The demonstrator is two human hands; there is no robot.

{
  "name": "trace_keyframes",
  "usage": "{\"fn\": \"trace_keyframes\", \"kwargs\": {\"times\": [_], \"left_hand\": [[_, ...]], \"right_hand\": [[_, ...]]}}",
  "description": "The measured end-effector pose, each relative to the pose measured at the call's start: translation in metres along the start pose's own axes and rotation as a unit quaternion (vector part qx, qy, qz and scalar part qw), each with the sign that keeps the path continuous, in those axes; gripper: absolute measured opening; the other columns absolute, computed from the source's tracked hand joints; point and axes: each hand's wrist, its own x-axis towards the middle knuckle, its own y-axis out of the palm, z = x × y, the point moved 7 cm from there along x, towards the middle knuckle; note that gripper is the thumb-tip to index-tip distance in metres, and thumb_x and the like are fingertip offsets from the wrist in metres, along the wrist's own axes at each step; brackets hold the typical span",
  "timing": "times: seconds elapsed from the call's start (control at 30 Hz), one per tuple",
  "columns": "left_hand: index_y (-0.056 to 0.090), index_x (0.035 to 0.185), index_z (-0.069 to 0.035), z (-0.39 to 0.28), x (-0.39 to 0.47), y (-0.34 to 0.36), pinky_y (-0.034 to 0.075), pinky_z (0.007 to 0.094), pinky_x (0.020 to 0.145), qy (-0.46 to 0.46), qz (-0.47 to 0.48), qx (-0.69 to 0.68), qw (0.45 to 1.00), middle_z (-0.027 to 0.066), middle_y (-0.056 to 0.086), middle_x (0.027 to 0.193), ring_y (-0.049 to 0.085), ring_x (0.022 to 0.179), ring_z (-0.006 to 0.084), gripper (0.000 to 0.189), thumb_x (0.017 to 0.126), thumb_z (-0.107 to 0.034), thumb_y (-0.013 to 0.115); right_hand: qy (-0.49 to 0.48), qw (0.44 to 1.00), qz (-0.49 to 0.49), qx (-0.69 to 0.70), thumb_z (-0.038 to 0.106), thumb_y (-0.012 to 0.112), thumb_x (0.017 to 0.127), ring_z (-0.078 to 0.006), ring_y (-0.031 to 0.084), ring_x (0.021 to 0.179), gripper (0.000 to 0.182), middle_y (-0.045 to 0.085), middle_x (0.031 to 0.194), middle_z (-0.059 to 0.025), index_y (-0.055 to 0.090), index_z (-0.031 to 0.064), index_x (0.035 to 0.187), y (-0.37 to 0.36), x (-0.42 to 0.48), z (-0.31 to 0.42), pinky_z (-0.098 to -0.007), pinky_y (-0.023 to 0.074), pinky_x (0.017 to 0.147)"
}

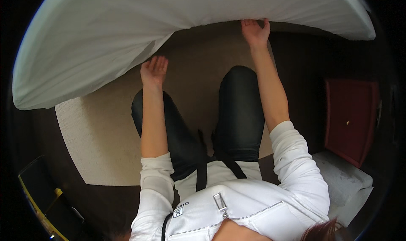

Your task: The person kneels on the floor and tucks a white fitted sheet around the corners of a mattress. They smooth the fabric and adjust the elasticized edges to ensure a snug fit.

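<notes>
A bed mattress (pixel 203 6) in a white fitted sheet spans the top of the view. Its near side has a loose, sagging fold of sheet (pixel 149 49) left of the middle. Just below that fold, my left hand (pixel 154 70) is palm up with its fingers stretched out, slightly blurred and holding nothing. Farther right, my right hand (pixel 256 31) reaches to the lower edge of the mattress, palm up. Its fingertips disappear under the edge and its thumb stands apart, so whether it grips the sheet is hidden.
A pale rug (pixel 95 152) lies on the dark floor beneath my bent knees. To the right are a dark red cabinet (pixel 350 120) with a small knob and a grey block-shaped object (pixel 345 184). A black item with yellow edging (pixel 44 193) stands at lower left.
</notes>
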Motion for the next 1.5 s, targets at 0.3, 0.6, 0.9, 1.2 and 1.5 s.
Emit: {"fn": "trace_keyframes", "kwargs": {"times": [0.3, 0.6, 0.9, 1.2, 1.5], "left_hand": [[0.04, 0.124, 0.003, -0.033, 0.027, -0.01, 0.036, 0.0419, 0.104, 0.064, 0.101, -0.033, 0.992, 0.0167, 0.039, 0.129, 0.039, 0.122, 0.0289, 0.037, 0.091, -0.013, 0.05], [0.039, 0.119, 0.008, -0.057, -0.004, 0.005, 0.034, 0.0432, 0.106, 0.121, 0.18, -0.051, 0.975, 0.0195, 0.039, 0.127, 0.038, 0.122, 0.0312, 0.035, 0.092, -0.012, 0.047], [0.035, 0.12, 0.01, -0.075, -0.01, 0.008, 0.036, 0.0446, 0.105, 0.241, 0.099, -0.005, 0.965, 0.0244, 0.042, 0.123, 0.041, 0.118, 0.0342, 0.039, 0.096, -0.02, 0.04], [0.037, 0.122, 0.008, -0.079, 0.022, 0.03, 0.021, 0.0454, 0.111, 0.076, 0.277, -0.248, 0.925, 0.0183, 0.041, 0.127, 0.032, 0.125, 0.0319, 0.043, 0.093, -0.023, 0.043], [0.038, 0.13, -0.005, -0.08, 0.037, 0.072, 0.025, 0.0343, 0.105, -0.014, 0.41, -0.379, 0.83, 0.0048, 0.039, 0.134, 0.034, 0.123, 0.0202, 0.06, 0.085, -0.043, 0.05]], "right_hand": [[-0.099, 0.967, -0.112, -0.207, 0.02, 0.042, 0.092, -0.0276, 0.044, 0.113, 0.038, 0.041, 0.125, -0.0162, 0.038, -0.0037, 0.122, 0.001, -0.029, -0.038, -0.0404, 0.0339, 0.1], [0.131, 0.931, -0.048, -0.338, 0.023, 0.039, 0.093, -0.0276, 0.054, 0.102, 0.04, 0.054, 0.116, -0.0196, 0.043, -0.0042, 0.123, -0.022, -0.09, -0.164, -0.0353, 0.0427, 0.087], [0.256, 0.945, 0.128, -0.16, 0.034, 0.04, 0.093, -0.033, 0.027, 0.132, 0.06, 0.03, 0.139, -0.0245, 0.029, -0.0111, 0.131, 0.045, -0.1, -0.234, -0.0418, 0.023, 0.11], [0.247, 0.969, 0.009, 0.011, 0.038, 0.045, 0.09, -0.0324, 0.018, 0.135, 0.072, 0.022, 0.142, -0.0227, 0.017, -0.0109, 0.135, 0.035, -0.092, -0.268, -0.0418, 0.0188, 0.112], [0.195, 0.975, 0.104, -0.025, 0.072, 0.052, 0.071, -0.0223, 0.023, 0.131, 0.098, 0.027, 0.143, -0.0029, 0.02, 0.0119, 0.141, 0.059, -0.048, -0.308, -0.0362, 0.012, 0.112]]}}
